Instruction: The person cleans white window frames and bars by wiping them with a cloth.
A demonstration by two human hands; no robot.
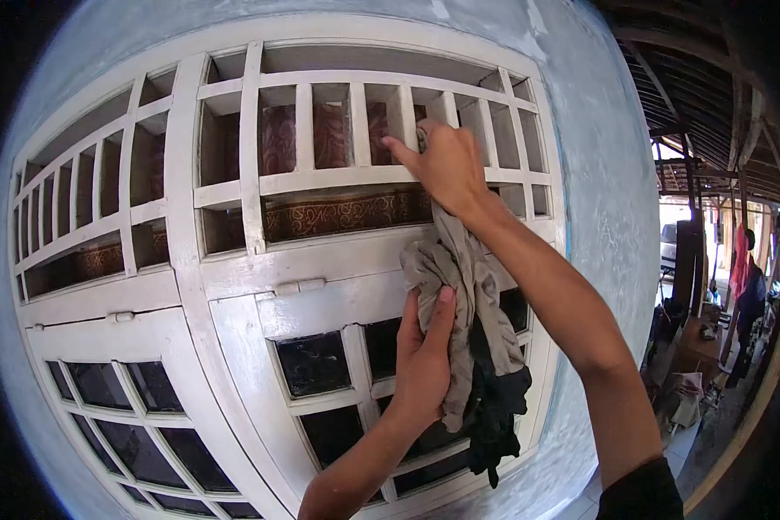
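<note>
A crumpled grey-beige cloth (485, 312) with a dark lower part (498, 416) hangs in front of the white window frame (225, 347). My left hand (425, 364) grips the bunched cloth from below, thumb and fingers closed on its folds. Higher up, my right hand (449, 165) is at the slatted vent (355, 121) above the window, its fingers curled around a slat with a part of the same cloth in them. The right thumb sticks out to the left. Some of the right fingertips are hidden behind the slat.
Patterned brown-red curtain fabric (347, 212) shows behind the slats. Dark glass panes (312, 364) sit in the window below. A pale blue wall (607, 217) surrounds the frame. To the right, a roofed passage holds hanging clothes (741, 269) and a wooden table (700, 342).
</note>
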